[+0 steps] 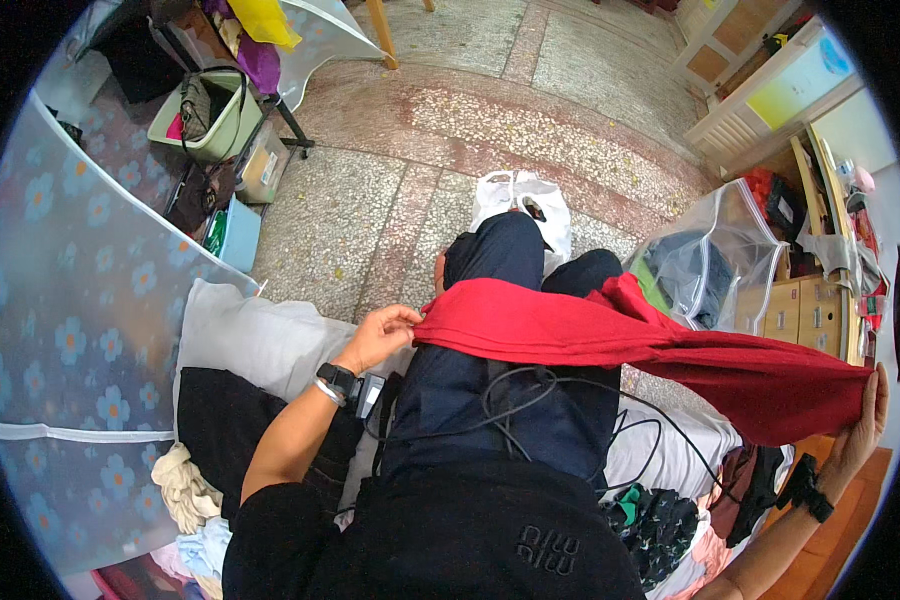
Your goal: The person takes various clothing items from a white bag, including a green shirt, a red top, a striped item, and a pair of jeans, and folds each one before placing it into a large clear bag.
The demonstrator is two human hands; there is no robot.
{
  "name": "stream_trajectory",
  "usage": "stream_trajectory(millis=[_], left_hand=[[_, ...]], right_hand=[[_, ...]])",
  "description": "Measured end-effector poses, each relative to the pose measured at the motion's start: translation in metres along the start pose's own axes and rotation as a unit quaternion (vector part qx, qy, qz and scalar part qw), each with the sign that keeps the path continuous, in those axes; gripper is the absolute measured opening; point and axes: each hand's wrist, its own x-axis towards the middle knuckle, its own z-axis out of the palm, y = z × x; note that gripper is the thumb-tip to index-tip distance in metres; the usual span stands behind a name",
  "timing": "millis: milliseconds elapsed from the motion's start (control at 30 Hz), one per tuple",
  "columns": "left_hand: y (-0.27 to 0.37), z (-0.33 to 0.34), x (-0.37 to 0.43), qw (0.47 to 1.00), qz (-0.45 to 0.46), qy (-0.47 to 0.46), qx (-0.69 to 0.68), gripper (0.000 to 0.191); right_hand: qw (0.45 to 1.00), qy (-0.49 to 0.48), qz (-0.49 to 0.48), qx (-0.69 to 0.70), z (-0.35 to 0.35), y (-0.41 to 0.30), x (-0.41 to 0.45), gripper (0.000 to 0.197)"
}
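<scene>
A red knitted garment [540,322] is stretched sideways above my knees, in folded layers. My left hand [390,330] pinches its left end between thumb and fingers. Far to the right, my right hand [866,412] grips the other end, with the fingers behind or along the cloth's edge. The middle of the garment is bunched, and part of it rests over my dark trousers [435,397]. A black cable [555,379] loops across my lap below the cloth.
A white plastic bag [495,191] stands on the floor beyond my knees. At the right is a clear zip bag [742,247] holding clothes. A white pillow [232,330] and black cloth [225,412] lie left; patterned dark clothes [656,532] lie right. A flowered plastic curtain [67,300] hangs left.
</scene>
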Motion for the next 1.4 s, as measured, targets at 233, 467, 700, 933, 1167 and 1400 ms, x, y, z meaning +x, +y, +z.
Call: stream_trajectory(millis=[233, 467, 700, 933, 1167, 1400], left_hand=[[0.005, 0.001, 0.011, 1.000, -0.005, -0.023, 0.014, 0.017], [0.010, 0.001, 0.022, 0.982, 0.088, -0.001, 0.169, 0.010], [0.110, -0.023, 0.031, 0.926, 0.158, 0.262, 0.221, 0.006], [0.028, -0.030, 0.020, 0.901, 0.269, 0.096, 0.326, 0.017], [0.000, 0.000, 0.008, 0.951, 0.121, -0.074, 0.274, 0.025], [0.004, -0.003, 0.020, 0.947, 0.134, 0.017, 0.291, 0.014]], right_hand=[[1.000, 0.005, 0.017, 0.002, -0.012, 0.012, 0.006, 0.038], [1.000, -0.004, 0.015, 0.007, 0.003, -0.001, -0.005, 0.038], [1.000, 0.005, 0.012, -0.014, 0.010, -0.001, -0.003, 0.036], [1.000, 0.001, 0.017, 0.004, 0.023, -0.005, -0.006, 0.036], [0.999, -0.001, 0.018, 0.033, 0.023, -0.012, 0.002, 0.035], [0.999, -0.028, -0.003, 0.021, 0.048, -0.030, 0.012, 0.034]])
